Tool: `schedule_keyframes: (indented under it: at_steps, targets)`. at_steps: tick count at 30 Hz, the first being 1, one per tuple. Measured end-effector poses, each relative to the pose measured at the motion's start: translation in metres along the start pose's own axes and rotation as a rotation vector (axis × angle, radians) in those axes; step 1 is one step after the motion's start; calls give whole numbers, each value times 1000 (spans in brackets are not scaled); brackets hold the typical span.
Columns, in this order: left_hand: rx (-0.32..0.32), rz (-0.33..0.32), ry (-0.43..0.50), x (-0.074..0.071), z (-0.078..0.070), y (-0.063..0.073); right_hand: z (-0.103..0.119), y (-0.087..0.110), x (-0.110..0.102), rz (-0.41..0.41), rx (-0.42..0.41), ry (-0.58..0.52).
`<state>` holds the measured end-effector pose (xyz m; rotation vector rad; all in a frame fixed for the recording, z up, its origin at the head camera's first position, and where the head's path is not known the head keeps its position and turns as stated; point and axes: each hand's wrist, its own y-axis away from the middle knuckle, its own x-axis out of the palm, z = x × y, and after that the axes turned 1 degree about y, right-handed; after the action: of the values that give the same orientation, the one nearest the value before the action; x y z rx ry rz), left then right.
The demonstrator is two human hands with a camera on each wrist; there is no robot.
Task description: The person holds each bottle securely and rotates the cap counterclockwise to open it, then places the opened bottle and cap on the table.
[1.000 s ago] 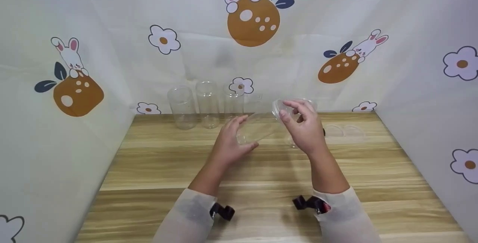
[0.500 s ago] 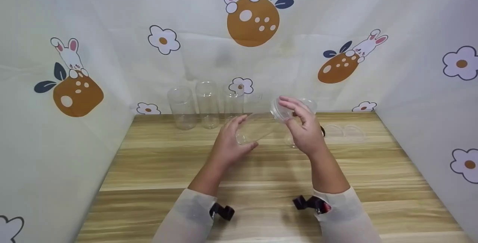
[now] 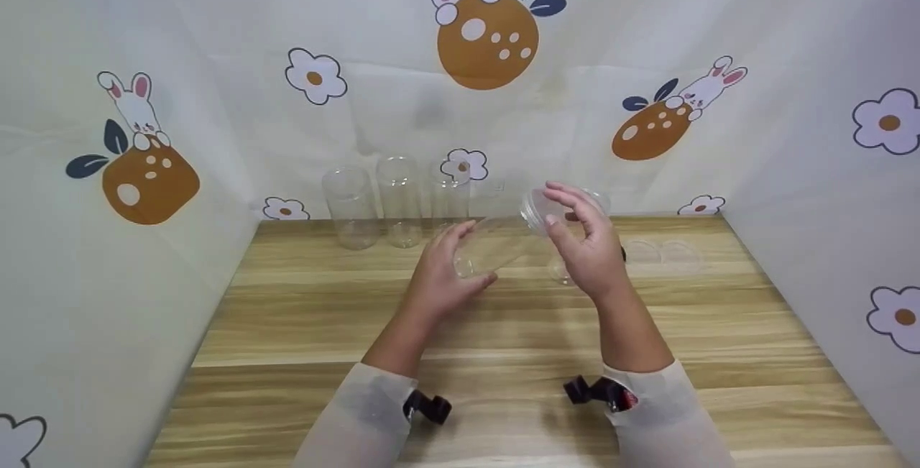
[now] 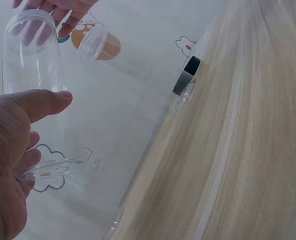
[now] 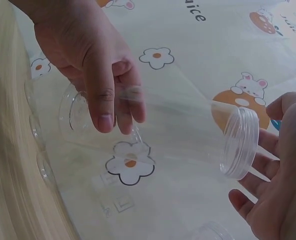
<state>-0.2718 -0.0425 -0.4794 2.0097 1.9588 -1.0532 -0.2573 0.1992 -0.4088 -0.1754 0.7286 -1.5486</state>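
Note:
A clear plastic jar [image 3: 496, 244] is held tilted above the table, its capped end up and to the right. My left hand [image 3: 440, 274] grips it around its lower part, the thumb along the near side, as the left wrist view also shows. A clear ridged lid [image 5: 242, 142] sits on the jar's mouth. My right hand [image 3: 593, 256] is at the lid with fingers spread and loosely bent. In the right wrist view, its fingertips [image 5: 268, 165] lie right beside the lid's edge, not curled round it.
Three clear jars [image 3: 400, 202] stand upright at the back left. Behind my right hand are another clear container [image 3: 595, 200] and a black item [image 4: 187, 75]. Flat clear discs [image 3: 681, 257] lie to the right. A printed curtain [image 3: 388, 116] encloses the table [image 3: 503, 353].
My right hand turned at the lid, its thumb swinging down along the rim, then lifting back as the fingers loosened. The left hand and jar stayed in place.

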Motion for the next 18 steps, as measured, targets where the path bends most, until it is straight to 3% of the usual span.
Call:
schedule_keyframes:
  at_steps: [12, 18]
  targets:
    - [-7, 15, 12, -1, -1, 1, 1, -1, 1, -28, 190, 202]
    - [4, 19, 3, 0, 0, 1, 1, -2, 2, -37, 205, 194]
